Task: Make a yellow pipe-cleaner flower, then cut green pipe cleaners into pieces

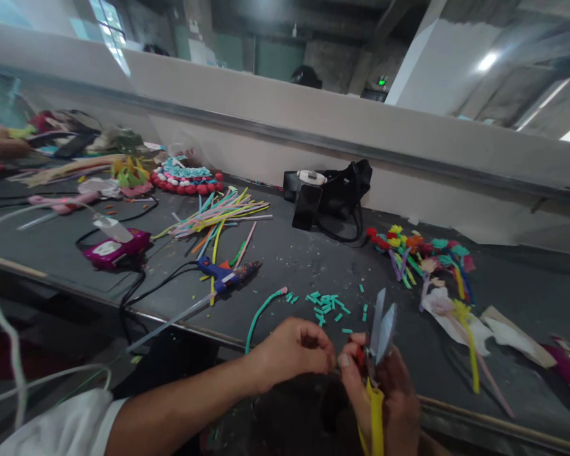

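front edge of desk [304, 259]. right hand [389, 399] grip closed round scissors [381, 329], blades up, slightly parted. left hand [292, 351] pinches what may be a red bit [360, 356] beside them. teal snippets [327, 305] just beyond. best keep fingertips off the blades.

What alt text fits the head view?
The right hand holds yellow-handled scissors, blades open and upright, while the left hand pinches close beside them. Teal cut pieces, a blue glue gun and colourful strips lie on the dark table.
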The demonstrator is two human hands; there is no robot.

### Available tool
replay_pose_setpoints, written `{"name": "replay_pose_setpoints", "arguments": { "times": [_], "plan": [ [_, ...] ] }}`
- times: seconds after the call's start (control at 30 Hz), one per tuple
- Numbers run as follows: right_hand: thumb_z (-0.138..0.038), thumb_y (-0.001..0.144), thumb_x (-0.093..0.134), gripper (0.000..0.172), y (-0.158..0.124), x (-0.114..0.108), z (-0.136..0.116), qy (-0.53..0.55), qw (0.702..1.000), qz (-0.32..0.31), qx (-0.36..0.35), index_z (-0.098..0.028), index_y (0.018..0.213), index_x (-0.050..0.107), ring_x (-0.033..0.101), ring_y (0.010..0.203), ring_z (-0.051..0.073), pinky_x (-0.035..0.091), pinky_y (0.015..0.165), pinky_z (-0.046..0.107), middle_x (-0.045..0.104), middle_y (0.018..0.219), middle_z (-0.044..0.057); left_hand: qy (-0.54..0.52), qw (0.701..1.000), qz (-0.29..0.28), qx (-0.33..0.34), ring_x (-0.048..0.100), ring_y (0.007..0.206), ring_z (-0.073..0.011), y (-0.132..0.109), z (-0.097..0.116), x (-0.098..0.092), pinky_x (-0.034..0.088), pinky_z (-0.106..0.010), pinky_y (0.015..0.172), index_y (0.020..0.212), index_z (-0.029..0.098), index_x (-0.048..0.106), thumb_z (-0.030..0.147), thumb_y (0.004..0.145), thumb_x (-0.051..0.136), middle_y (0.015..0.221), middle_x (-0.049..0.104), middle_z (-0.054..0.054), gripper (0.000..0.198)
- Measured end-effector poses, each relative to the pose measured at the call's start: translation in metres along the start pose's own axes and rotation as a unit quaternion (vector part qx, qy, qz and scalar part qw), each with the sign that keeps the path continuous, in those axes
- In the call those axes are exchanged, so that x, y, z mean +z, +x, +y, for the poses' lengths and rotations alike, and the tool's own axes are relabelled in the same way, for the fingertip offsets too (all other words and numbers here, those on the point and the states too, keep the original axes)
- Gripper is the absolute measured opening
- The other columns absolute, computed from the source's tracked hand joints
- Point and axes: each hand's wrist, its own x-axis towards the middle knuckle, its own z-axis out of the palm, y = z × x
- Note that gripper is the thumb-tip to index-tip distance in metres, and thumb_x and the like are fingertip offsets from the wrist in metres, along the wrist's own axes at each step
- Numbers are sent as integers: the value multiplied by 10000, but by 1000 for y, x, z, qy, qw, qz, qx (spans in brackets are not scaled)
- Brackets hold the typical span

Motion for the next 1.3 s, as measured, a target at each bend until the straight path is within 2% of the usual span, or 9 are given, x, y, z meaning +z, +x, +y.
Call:
{"name": "replay_pose_setpoints", "arguments": {
  "times": [0.13,0.33,0.5,0.6,0.73,0.83,1.0,1.13,1.3],
  "plan": [
    [-299,797,606,181,-2,1,-2,28,1000,-9,-6,-227,963,608,655,622,102,547,600,189,667,808,-6,-37,998,-25,-49,477,543,-84,1,3,-5,357,-216,557,665,132,633,228,592,656,589,586,28,123],
    [-307,807,602,159,-4,1,2,54,998,-37,-11,-233,947,621,652,666,115,536,592,213,661,889,14,-40,997,-55,-45,514,550,-93,2,4,-8,386,-221,576,623,139,622,220,562,651,567,591,30,106],
    [-357,828,592,204,0,-1,-4,61,996,-57,34,-230,986,574,640,605,102,533,578,188,649,775,-12,-97,992,-50,-58,484,526,-83,4,-3,-6,378,-217,570,620,141,619,175,517,675,536,576,47,123],
    [-371,832,589,219,8,-5,1,-24,996,-81,-31,-212,980,561,636,558,108,523,541,184,644,709,-20,-137,990,12,-19,473,520,-77,2,0,-5,356,-213,552,658,139,632,178,560,686,573,591,34,118],
    [-375,845,587,254,11,-4,18,-139,975,-54,-163,-186,1014,563,683,628,142,536,570,207,689,789,22,-177,968,143,108,482,573,-79,0,10,-6,357,-208,591,665,144,629,188,646,681,591,580,25,70],
    [-391,852,577,285,6,2,27,-170,966,-60,-185,-173,1036,568,687,643,147,540,587,217,701,818,40,-191,945,202,170,494,616,-88,0,12,-8,378,-210,645,659,148,625,176,673,673,599,571,23,58],
    [-376,860,563,294,-1,6,30,-221,948,-103,-202,-181,1080,560,697,729,160,545,643,230,704,885,52,-196,928,239,209,488,633,-91,-1,10,-8,384,-214,644,676,146,621,177,705,667,648,582,15,62],
    [-373,868,544,284,-2,7,34,-235,944,-143,-180,-202,1095,561,695,708,158,543,621,228,708,868,35,-203,924,241,218,484,630,-91,-4,12,-8,383,-215,633,660,145,607,188,711,676,640,575,20,95],
    [-398,870,544,306,-2,6,40,-248,940,-134,-192,-192,1094,573,706,705,168,544,618,232,722,871,42,-198,928,235,213,481,631,-92,-4,12,-10,383,-215,629,657,141,619,189,701,691,643,579,18,97]
  ]
}}
